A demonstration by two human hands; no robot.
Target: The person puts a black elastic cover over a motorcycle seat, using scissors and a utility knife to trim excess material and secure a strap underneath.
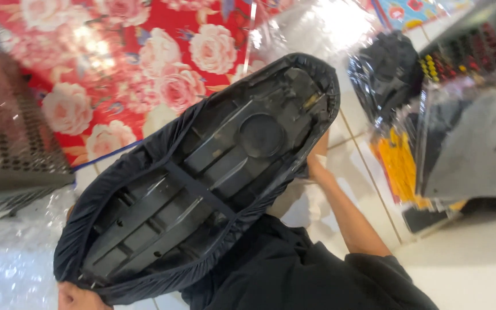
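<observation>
Inspecting at this moment, found a long black moulded-plastic motorcycle seat (219, 166) held upside down over the pale tiled floor (472, 270), ribbed underside up, with a black stretch-fabric cover (116, 189) gathered round the rim and a narrow black elastic strap (199, 186) across the middle. Judged to be the cover-fitting step, well advanced; noted the left hand (78, 298) clasped on the covered narrow end and the right hand (317, 163) laid against the far edge, fingers hidden, hold not determinable. Judged the next move to call for evening the puckered hem along the rim, seat kept steady.
</observation>
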